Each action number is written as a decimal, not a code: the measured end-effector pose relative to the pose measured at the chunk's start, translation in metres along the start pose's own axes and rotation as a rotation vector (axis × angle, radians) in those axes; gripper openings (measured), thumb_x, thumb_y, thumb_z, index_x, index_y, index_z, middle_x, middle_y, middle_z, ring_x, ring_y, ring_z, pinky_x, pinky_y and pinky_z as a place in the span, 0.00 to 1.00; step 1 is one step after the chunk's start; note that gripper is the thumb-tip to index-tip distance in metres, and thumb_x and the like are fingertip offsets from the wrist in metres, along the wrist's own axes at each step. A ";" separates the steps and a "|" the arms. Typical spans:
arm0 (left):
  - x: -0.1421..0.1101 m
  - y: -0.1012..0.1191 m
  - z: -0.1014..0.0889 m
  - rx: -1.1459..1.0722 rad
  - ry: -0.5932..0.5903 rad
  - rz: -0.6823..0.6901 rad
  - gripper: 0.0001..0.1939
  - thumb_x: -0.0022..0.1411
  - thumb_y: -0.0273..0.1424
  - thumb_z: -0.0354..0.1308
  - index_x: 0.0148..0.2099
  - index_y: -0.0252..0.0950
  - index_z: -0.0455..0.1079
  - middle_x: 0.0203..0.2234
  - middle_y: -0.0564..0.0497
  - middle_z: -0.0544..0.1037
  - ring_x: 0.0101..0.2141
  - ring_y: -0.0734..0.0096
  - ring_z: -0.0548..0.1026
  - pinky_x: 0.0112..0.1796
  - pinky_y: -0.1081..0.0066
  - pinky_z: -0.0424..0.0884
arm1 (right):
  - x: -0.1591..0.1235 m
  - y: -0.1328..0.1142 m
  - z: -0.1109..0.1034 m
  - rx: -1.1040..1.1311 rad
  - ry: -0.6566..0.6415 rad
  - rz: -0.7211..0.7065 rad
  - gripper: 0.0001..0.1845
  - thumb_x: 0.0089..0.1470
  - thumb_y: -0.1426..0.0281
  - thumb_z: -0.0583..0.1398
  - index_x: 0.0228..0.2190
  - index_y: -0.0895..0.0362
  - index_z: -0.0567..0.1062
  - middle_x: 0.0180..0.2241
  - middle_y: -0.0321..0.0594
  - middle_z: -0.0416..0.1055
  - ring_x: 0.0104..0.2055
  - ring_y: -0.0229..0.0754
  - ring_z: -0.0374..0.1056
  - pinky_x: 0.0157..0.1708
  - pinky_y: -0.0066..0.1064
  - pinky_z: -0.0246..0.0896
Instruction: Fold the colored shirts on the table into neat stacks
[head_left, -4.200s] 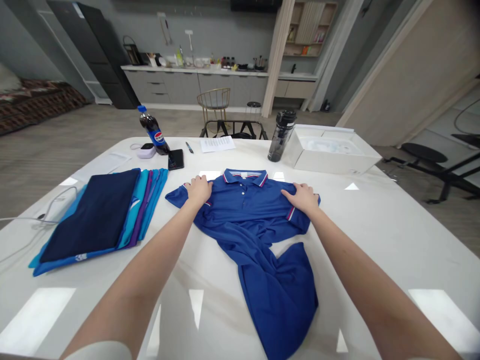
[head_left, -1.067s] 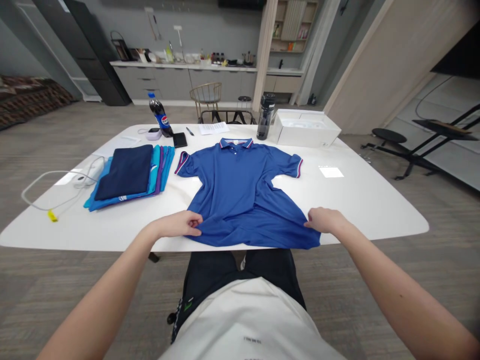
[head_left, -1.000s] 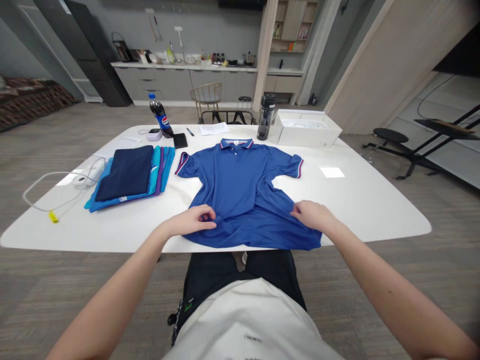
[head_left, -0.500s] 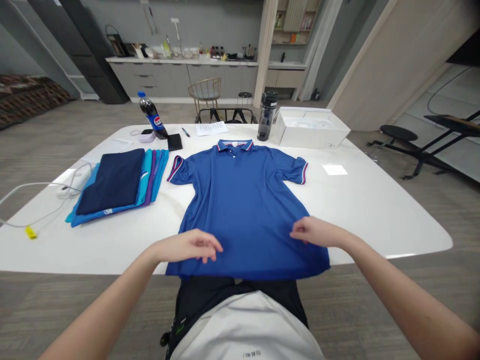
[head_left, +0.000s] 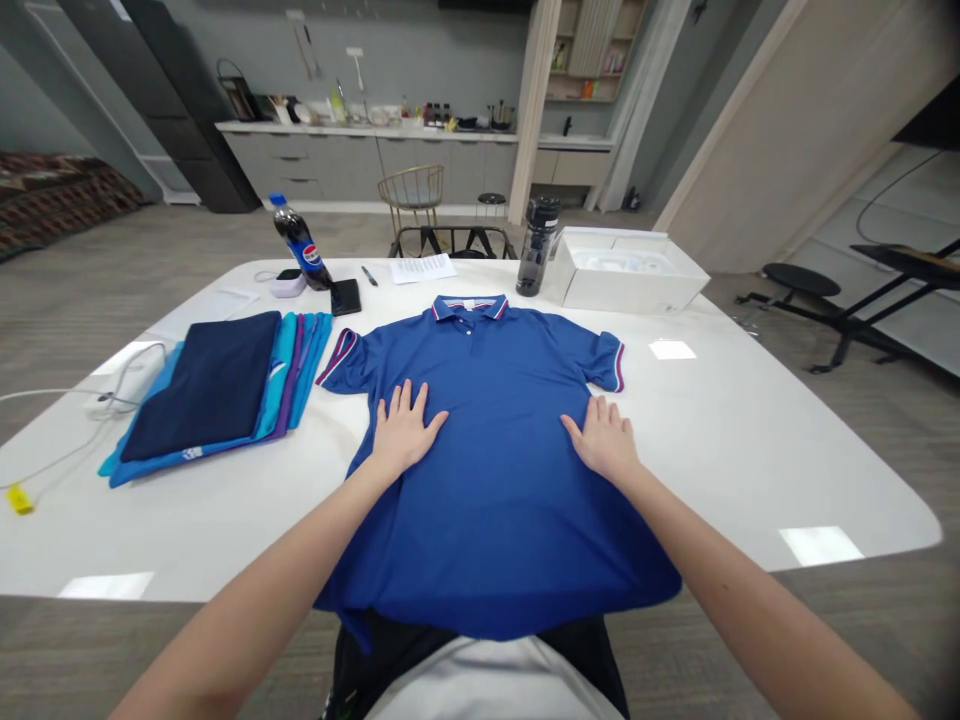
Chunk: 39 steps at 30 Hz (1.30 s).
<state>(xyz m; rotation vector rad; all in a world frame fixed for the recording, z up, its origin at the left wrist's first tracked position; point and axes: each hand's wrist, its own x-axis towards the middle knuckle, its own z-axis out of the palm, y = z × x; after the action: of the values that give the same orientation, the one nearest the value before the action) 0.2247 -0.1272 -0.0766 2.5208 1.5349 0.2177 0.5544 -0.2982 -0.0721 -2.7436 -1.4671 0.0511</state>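
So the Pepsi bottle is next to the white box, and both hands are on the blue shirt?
No: in the head view, the Pepsi bottle stands by the black phone, not the white box. The left hand and right hand are flat on the blue polo shirt.

A polo shirt [head_left: 495, 530] lies on the table [head_left: 780, 480] — folded clothes [head_left: 210, 395] to its left.

Pepsi btl [head_left: 298, 245], folded shirts [head_left: 202, 385], black water btl [head_left: 537, 245], white box [head_left: 634, 282]

A white table [head_left: 750, 480] holds a blue polo shirt [head_left: 502, 530].
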 end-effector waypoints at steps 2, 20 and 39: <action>0.003 -0.001 -0.006 -0.019 0.028 0.008 0.41 0.69 0.57 0.41 0.75 0.38 0.50 0.73 0.38 0.49 0.71 0.42 0.50 0.66 0.43 0.51 | 0.001 0.006 -0.010 0.010 0.023 0.008 0.44 0.66 0.44 0.41 0.65 0.68 0.61 0.68 0.66 0.53 0.69 0.68 0.49 0.64 0.63 0.45; 0.205 -0.065 -0.023 0.194 0.186 -0.224 0.28 0.70 0.45 0.45 0.60 0.29 0.67 0.54 0.29 0.74 0.56 0.37 0.69 0.54 0.42 0.61 | 0.200 0.077 -0.014 0.140 0.098 0.282 0.21 0.66 0.59 0.50 0.44 0.60 0.76 0.48 0.56 0.71 0.51 0.58 0.69 0.50 0.50 0.63; 0.298 -0.017 -0.011 0.030 0.107 -0.100 0.26 0.68 0.49 0.47 0.51 0.35 0.75 0.52 0.35 0.77 0.54 0.41 0.71 0.54 0.44 0.61 | 0.271 -0.019 -0.035 0.055 0.162 -0.053 0.29 0.66 0.55 0.51 0.59 0.61 0.70 0.56 0.60 0.66 0.58 0.60 0.63 0.54 0.47 0.60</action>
<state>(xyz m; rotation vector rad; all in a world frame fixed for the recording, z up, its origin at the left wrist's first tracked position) 0.3439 0.1466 -0.0603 2.4840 1.7110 0.3216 0.6903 -0.0631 -0.0402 -2.5952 -1.4711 -0.1272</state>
